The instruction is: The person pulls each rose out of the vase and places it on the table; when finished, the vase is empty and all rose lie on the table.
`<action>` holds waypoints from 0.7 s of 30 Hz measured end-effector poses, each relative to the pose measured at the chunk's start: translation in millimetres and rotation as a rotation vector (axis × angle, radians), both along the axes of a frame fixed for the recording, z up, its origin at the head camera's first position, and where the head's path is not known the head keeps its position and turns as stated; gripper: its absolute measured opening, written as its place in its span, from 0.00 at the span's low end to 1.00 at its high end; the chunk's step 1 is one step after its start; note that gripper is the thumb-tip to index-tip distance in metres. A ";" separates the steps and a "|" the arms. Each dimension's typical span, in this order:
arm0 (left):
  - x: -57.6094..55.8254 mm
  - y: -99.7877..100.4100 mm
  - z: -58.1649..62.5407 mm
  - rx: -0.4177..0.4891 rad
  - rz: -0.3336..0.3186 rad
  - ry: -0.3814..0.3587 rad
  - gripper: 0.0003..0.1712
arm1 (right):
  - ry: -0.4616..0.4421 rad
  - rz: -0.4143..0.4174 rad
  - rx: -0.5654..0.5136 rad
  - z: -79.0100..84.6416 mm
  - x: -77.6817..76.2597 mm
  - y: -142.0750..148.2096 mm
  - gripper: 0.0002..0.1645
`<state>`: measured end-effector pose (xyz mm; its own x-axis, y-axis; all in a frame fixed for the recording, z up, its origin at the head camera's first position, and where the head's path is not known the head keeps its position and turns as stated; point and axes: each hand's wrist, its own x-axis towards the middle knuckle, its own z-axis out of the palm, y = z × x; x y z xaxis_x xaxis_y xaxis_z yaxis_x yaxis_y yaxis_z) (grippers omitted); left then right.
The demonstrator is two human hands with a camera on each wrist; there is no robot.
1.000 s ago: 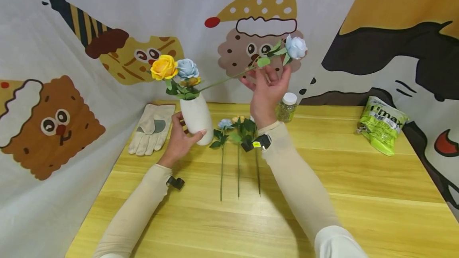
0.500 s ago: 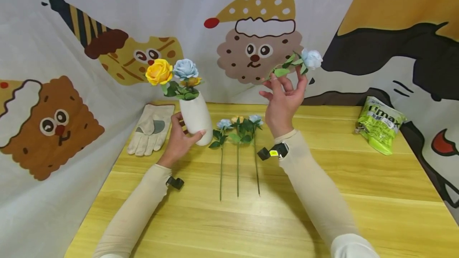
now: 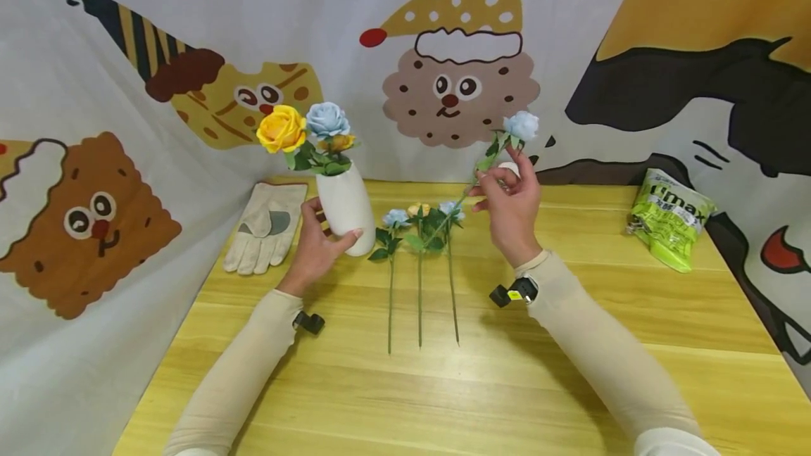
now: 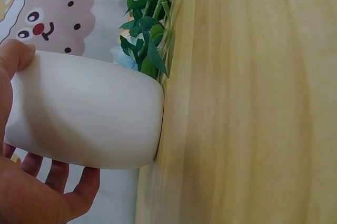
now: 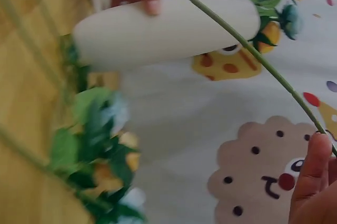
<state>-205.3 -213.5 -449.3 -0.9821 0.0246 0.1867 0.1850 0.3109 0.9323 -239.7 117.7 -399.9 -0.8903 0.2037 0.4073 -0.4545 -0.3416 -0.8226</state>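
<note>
My left hand (image 3: 319,245) grips a white vase (image 3: 345,210) around its side. In the left wrist view the base of the vase (image 4: 100,111) meets the tabletop. A yellow rose (image 3: 281,129), a light blue rose (image 3: 327,120) and a smaller yellow bloom (image 3: 336,143) rise from its mouth. To the right, my right hand (image 3: 513,213) pinches the stem of another light blue rose (image 3: 522,126), held up in the air. Its bare green stem (image 5: 253,50) slants down toward the left, apart from the vase. The stem's upper part is partly hidden by my fingers.
Three artificial roses lie on the wooden table (image 3: 405,407): a blue one (image 3: 395,218), a yellow one (image 3: 418,210) and a blue one (image 3: 452,210). A work glove (image 3: 266,231) lies left of the vase. A green bag (image 3: 673,220) stands far right. A white lid (image 3: 509,168) shows behind my right hand.
My right hand has moved right and down with the blue rose, away from the vase. The stem's lower end has left the vase mouth. The left hand and vase have barely moved.
</note>
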 end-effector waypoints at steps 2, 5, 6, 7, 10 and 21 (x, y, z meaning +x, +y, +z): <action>-0.1 0.0 0.1 -0.002 0.002 0.000 0.50 | -0.027 0.016 0.082 -6.5 3.0 6.3 0.35; -6.0 -3.7 -9.2 -0.007 0.011 0.004 0.51 | -0.080 0.033 0.218 -16.4 7.2 15.3 0.33; -7.8 -4.9 -12.6 -0.008 0.013 0.006 0.51 | -0.099 0.040 0.259 -19.8 8.5 18.2 0.33; -9.9 -6.3 -16.2 -0.008 0.015 0.009 0.51 | -0.120 0.047 0.297 -23.1 9.4 21.1 0.33; -14.4 -10.1 -24.8 -0.002 0.012 0.020 0.52 | -0.182 0.080 0.381 -32.8 12.1 29.6 0.33; -13.6 -13.0 -29.4 0.019 0.029 0.055 0.51 | -0.414 0.198 0.570 -58.6 8.6 57.1 0.33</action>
